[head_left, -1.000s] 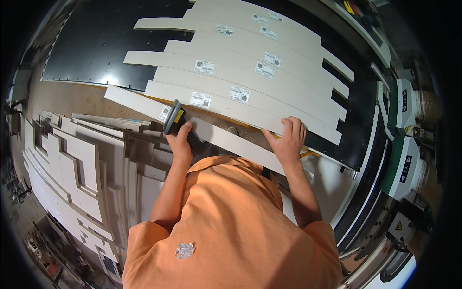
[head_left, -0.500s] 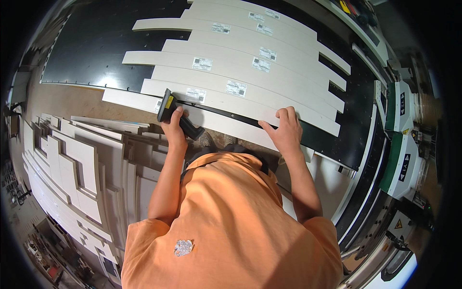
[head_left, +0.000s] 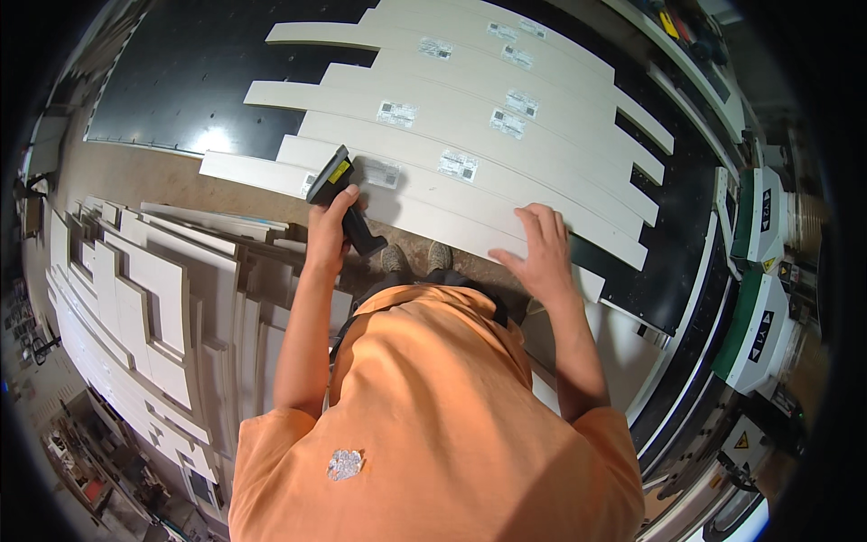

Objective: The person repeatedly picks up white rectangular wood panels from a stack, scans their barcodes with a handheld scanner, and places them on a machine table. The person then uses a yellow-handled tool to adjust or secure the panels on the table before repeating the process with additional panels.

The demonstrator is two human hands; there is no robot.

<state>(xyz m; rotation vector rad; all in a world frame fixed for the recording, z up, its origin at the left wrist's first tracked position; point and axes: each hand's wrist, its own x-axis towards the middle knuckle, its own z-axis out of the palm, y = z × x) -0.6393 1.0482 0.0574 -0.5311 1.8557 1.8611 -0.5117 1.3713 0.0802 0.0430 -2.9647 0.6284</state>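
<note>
My left hand (head_left: 327, 233) is wrapped round the grip of a black handheld barcode scanner (head_left: 368, 237), whose head rises over the near left boards. Just right of that head, a white printed label (head_left: 383, 173) lies in shadow. Along the table's near side runs a long off-white board (head_left: 432, 213), lying against the row behind it. My right hand (head_left: 547, 257) is over this board's right part, thumb apart from the fingers; the fingertips seem to rest on it. Behind lie several similar boards (head_left: 433, 117) in staggered rows, many with labels.
The boards rest on a black work table (head_left: 194, 95). Stacked off-white panels (head_left: 149, 298) stand at my left. To the right are machine units (head_left: 754, 316) with green and white covers, beside a rail along the table's right end. A yellow-handled tool (head_left: 668, 24) lies far right.
The near board has closed the dark gap and now lies against the row behind. My left hand has lifted the scanner slightly up and right. The view has shifted a little.
</note>
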